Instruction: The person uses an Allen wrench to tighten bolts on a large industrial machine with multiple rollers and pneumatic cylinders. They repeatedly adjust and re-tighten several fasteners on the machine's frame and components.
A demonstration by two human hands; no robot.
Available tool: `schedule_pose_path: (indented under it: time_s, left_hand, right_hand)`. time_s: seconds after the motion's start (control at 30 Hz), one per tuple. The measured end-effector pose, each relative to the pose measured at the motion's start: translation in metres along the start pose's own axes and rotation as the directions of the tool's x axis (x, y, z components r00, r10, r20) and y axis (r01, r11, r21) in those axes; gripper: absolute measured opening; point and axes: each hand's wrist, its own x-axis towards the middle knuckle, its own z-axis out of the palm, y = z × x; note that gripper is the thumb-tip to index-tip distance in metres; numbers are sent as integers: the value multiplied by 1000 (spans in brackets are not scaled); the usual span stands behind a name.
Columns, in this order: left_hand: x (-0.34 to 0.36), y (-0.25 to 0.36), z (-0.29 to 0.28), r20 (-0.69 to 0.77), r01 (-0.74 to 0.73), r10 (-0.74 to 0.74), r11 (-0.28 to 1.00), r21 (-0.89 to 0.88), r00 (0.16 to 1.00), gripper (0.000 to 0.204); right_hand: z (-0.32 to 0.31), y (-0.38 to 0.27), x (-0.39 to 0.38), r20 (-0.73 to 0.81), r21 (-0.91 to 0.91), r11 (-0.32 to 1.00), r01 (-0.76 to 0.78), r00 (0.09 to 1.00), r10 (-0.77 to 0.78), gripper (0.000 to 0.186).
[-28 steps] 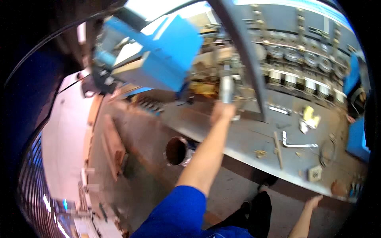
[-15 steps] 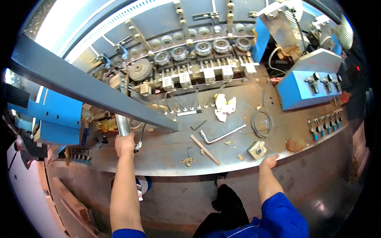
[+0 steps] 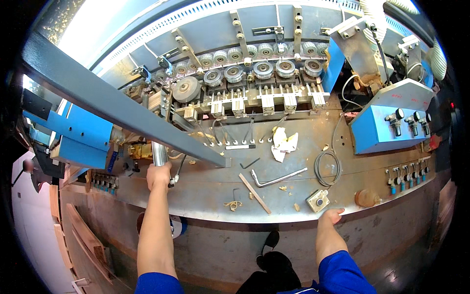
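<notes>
My left hand (image 3: 159, 176) is closed around the lower end of a shiny metal tube (image 3: 159, 154), near the left part of the metal worktop. A dark hose with a fitting (image 3: 177, 177) is right beside that hand. At the worktop's front edge rests my right hand (image 3: 332, 216), one digit stretched to the right along the edge; its other fingers are mostly hidden. Just left of it sits a small beige box with a dark round button (image 3: 318, 201). An L-shaped socket wrench (image 3: 279, 179), a hex key (image 3: 250, 163) and a wooden strip (image 3: 255, 193) lie between my hands.
A thick grey beam (image 3: 117, 105) slants down to the worktop. Behind stands a row of metal rollers (image 3: 263, 69). A crumpled yellow-white cloth (image 3: 285, 143), a black-and-white marker (image 3: 240, 147) and coiled cable (image 3: 328, 168) lie on top. A blue gauge box (image 3: 384, 128) stands at right.
The view has shifted, so the bench sits lower and farther right in it. Both hands keep their places, the left on the tube and the right at the worktop edge.
</notes>
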Motion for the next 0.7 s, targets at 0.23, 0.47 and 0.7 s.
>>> schedule_pose_path:
  time_s: [0.23, 0.47, 0.7]
  left_hand:
    - [-1, 0, 2, 8, -3, 3, 1000, -17, 1000, 60]
    - [0, -3, 3, 29, 10, -8, 997, -71, 1000, 55]
    - [12, -9, 5, 7, -15, 16, 998, -54, 1000, 59]
  right_hand:
    - [-1, -7, 0, -33, -13, 999, 36, 999, -37, 73]
    - [-16, -13, -14, 68, -6, 1000, -3, 998, 3, 76]
    - [-16, -16, -18, 60, 23, 1000, 0, 998, -2, 75]
